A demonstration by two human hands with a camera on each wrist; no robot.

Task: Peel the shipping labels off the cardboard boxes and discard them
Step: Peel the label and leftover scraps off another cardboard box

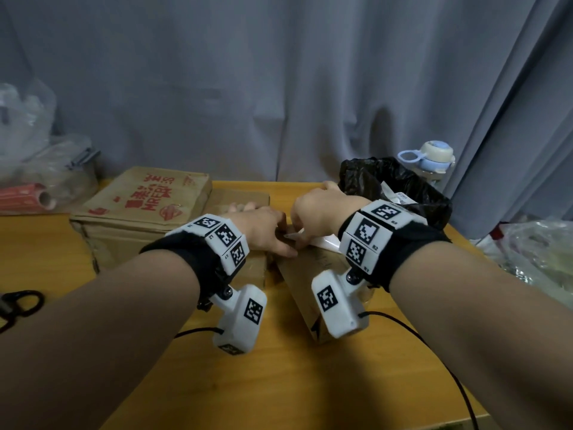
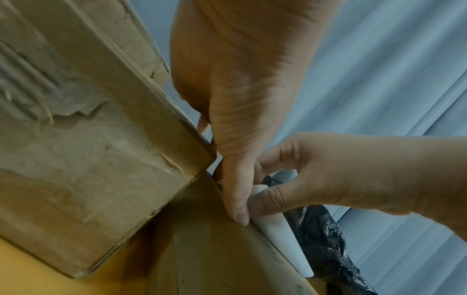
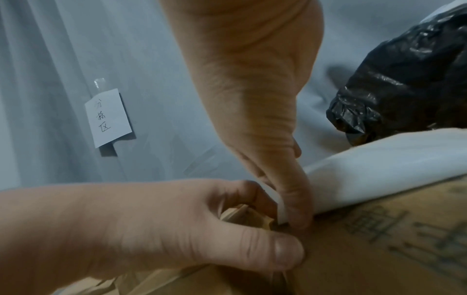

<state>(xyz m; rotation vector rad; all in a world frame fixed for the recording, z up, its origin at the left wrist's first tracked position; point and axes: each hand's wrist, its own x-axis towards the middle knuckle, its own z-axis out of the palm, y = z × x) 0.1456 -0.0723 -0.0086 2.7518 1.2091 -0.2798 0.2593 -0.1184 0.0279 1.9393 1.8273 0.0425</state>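
A small cardboard box (image 1: 302, 283) lies on the yellow table under both hands. Its white shipping label (image 1: 324, 242) is partly lifted and curls up off the top face (image 3: 379, 175). My right hand (image 1: 313, 212) pinches the label's loose edge between thumb and finger (image 3: 295, 209). My left hand (image 1: 266, 234) grips the box's near corner, thumb (image 3: 288, 253) pressed on top beside the peel line and fingers curled over the edge. The left wrist view shows the same pinch on the rolled label (image 2: 278, 229). Faint ink marks stay on the bared cardboard (image 3: 394, 235).
A black trash bag (image 1: 403, 187) with white paper inside stands just behind the right hand. Two larger cardboard boxes (image 1: 139, 209) sit at the left, one touching the small box. A water bottle (image 1: 434, 159), plastic bags (image 1: 533, 249) and a grey curtain surround the table.
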